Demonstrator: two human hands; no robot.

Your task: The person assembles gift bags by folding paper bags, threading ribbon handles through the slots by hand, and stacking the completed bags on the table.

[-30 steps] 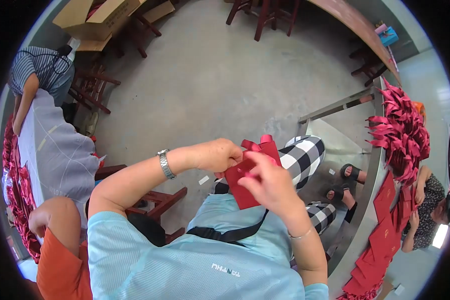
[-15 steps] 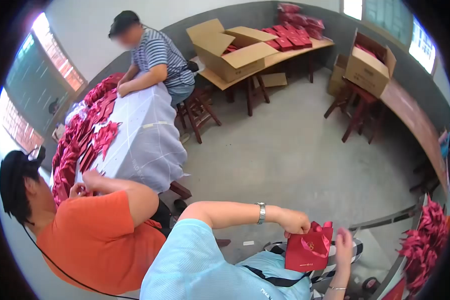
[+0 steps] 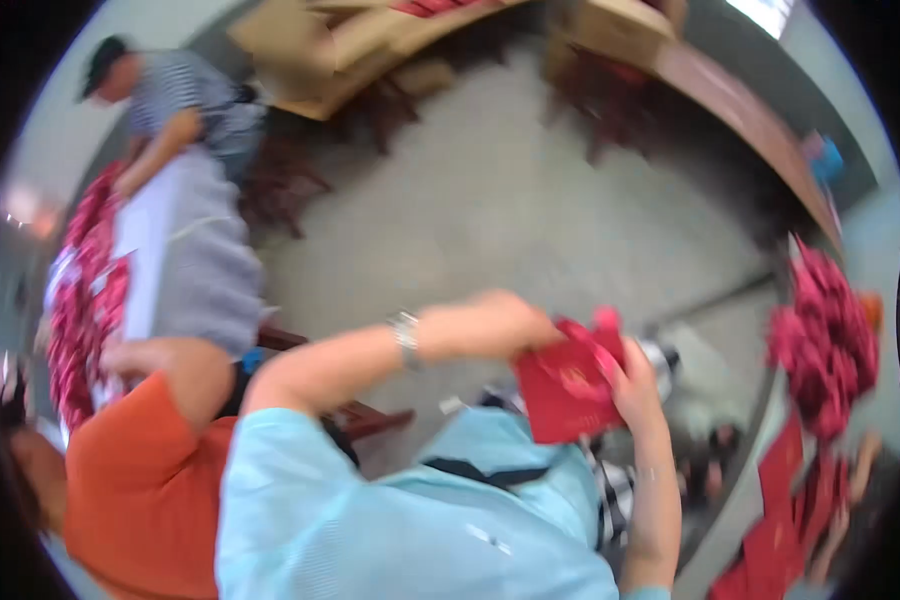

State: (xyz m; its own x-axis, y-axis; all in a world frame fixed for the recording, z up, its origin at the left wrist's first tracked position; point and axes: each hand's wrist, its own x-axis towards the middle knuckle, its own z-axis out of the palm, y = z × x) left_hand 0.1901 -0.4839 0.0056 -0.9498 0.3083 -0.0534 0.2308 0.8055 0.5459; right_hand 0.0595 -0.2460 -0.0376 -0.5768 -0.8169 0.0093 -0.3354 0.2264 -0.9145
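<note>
Blurred by motion, a red bag [image 3: 565, 395] with pink ribbon at its top hangs in front of my body, its printed face towards me. My left hand [image 3: 510, 325], below a metal wristwatch [image 3: 405, 338], is closed on the bag's upper left edge. At the upper right edge, beside the ribbon [image 3: 598, 350], my right hand [image 3: 635, 388] has its fingers pressed together on the bag; the exact fingertip contact is smeared.
Left, a person in an orange shirt [image 3: 150, 480] and one in stripes [image 3: 185, 110] are at a cloth-covered table [image 3: 195, 260] with red ribbon items. Right, a table holds a ribbon heap [image 3: 825, 345] and red bags [image 3: 775, 530]; another person's arms show there. Cartons [image 3: 290, 45] stand behind.
The view has swung about. My right hand, apart from the bag half a second ago, is now at its right edge. My left hand has kept hold of the bag.
</note>
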